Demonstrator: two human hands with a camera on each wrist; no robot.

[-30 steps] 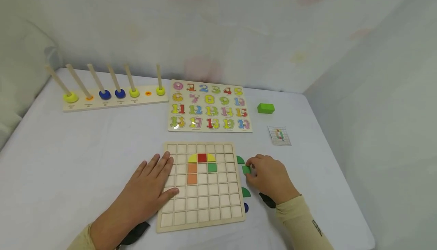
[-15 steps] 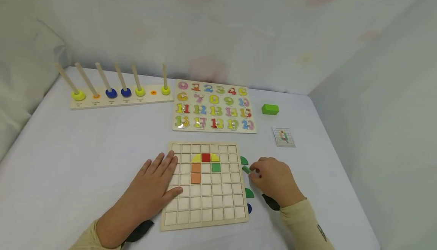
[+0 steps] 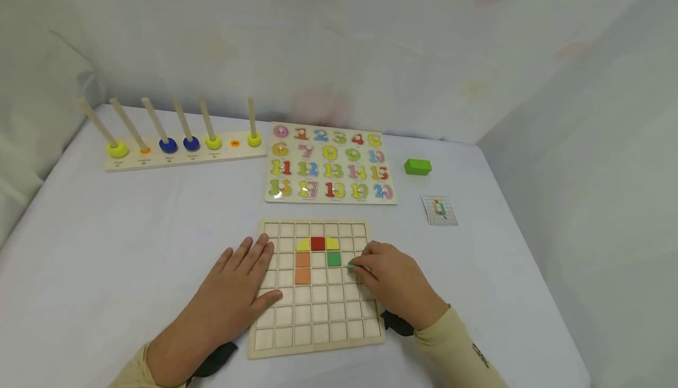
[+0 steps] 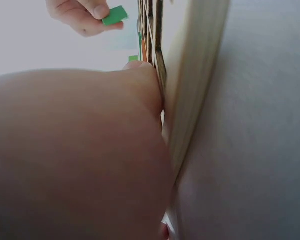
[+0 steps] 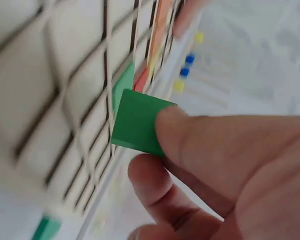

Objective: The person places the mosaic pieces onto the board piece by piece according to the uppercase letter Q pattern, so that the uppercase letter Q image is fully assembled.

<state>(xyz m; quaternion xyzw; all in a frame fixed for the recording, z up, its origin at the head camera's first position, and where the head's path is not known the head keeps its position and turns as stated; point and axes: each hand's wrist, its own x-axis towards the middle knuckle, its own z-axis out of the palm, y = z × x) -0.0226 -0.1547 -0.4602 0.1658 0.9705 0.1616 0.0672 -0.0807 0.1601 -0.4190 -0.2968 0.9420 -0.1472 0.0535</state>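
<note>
Just above the right part of the board [image 3: 315, 350], the green tile [image 5: 137, 120] is held tilted, clear of the cells [image 3: 320, 314], in the right hand [image 3: 397, 279]: thumb [image 5: 200, 140] and finger [image 5: 150, 182] pinch one side, leaving the other free. To seat it well, I would tip it flat, line its sides up with a cell, and let go only once the free edge drops in; that thumb, lying over the face, might get in the way. The left hand [image 3: 233, 288] lies on the board's left edge, fingers straight, gripping nothing; steady pressure there should stop any sliding. Set in cells are red [image 3: 318, 244], yellow [image 3: 303, 245], orange [image 3: 302, 259] and green [image 3: 334, 258] pieces. Farther out, the white table [image 3: 132, 229] bears the number puzzle [image 3: 340, 153], peg rack [image 3: 185, 157], card [image 3: 439, 209] and green block [image 3: 418, 167]. Pale, faintly patterned cloth [image 3: 212, 70] hangs behind.
</note>
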